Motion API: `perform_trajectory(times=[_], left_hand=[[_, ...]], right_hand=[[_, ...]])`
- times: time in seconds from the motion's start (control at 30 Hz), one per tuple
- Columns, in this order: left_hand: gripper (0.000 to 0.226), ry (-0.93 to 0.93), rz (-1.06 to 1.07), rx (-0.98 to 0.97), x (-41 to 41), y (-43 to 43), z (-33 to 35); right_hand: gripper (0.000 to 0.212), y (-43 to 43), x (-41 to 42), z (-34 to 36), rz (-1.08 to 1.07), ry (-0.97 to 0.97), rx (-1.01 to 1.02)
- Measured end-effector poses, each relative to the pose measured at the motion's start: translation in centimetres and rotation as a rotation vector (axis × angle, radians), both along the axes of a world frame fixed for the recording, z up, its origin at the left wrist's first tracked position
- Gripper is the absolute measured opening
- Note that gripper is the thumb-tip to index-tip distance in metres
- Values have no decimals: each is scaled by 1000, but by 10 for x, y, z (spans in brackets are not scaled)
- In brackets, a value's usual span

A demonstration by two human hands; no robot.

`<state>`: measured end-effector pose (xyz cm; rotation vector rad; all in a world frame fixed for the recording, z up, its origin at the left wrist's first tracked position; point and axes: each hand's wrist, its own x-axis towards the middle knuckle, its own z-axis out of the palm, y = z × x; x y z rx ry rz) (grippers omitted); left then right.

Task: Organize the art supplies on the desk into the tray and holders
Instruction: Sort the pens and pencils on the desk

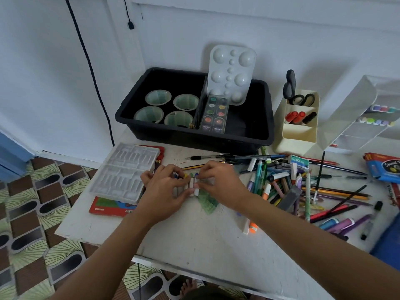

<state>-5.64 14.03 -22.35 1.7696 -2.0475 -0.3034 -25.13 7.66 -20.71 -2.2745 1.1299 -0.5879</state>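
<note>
A short row of paper-wrapped crayons (193, 186) lies side by side on the desk (194, 234). A loose heap of pens and pencils (281, 187) sprawls to the right. The black tray (194, 137) sits behind, with the cream holder (294, 138) just beside it.

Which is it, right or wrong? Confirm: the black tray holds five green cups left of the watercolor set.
Wrong count. The head view shows four green cups in the black tray, not five; they do sit left of the watercolor set.
</note>
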Motion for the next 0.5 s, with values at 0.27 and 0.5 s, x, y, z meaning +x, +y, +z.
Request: perform_trajectory(times=[0.27, 0.5], left_hand=[[39, 64, -7, -45, -1, 2, 8], [27, 181, -68, -38, -30, -12, 22]], right_hand=[[21, 3, 1, 3, 13, 20, -21], [13, 1, -36, 22, -165, -142, -61]])
